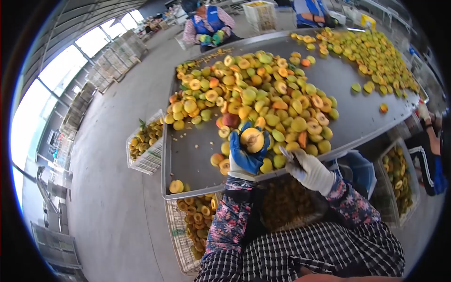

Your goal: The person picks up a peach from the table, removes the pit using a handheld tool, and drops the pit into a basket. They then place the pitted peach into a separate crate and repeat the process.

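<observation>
From my station I note the white-gloved right hand (311, 170) closed around a small metal tool (284, 152), tip angled forward and left. Left of that tip, apart from it, the blue-gloved left hand (246, 159) cups a halved fruit (252, 140), cut face up. Beyond, piled fruit (263, 101) covers part of the desk (190, 162).

bright windows (91, 42) run along the left, with stacked crates (117, 61) standing near them on the grey floor (117, 131). at the back, a person (203, 23) in a blue vest (215, 19) is near a pale crate (260, 18); another person (310, 10), also in blue, is farther right, near a yellow container (368, 21).
</observation>
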`<action>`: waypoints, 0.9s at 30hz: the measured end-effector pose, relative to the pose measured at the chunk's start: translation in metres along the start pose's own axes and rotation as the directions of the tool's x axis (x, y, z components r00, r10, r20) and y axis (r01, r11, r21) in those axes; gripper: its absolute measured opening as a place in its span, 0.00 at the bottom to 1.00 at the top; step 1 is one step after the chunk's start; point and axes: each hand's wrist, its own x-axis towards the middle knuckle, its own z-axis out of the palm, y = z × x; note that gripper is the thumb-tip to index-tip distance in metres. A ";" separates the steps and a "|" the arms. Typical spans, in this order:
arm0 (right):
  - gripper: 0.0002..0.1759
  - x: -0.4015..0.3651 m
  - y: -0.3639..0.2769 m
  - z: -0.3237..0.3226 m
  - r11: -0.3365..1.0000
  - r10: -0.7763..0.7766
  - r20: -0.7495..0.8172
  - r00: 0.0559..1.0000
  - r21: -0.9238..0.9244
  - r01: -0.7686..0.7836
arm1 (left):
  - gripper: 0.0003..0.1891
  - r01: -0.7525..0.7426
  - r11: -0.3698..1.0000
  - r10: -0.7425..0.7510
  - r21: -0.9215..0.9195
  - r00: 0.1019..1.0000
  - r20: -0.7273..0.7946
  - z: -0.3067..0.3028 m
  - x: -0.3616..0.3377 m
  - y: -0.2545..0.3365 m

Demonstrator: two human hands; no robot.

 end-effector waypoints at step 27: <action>0.16 0.009 0.055 0.038 0.852 -0.156 -0.162 0.974 -0.521 0.050 | 0.21 -0.101 0.922 0.145 0.373 0.985 -0.093 -0.013 0.003 -0.078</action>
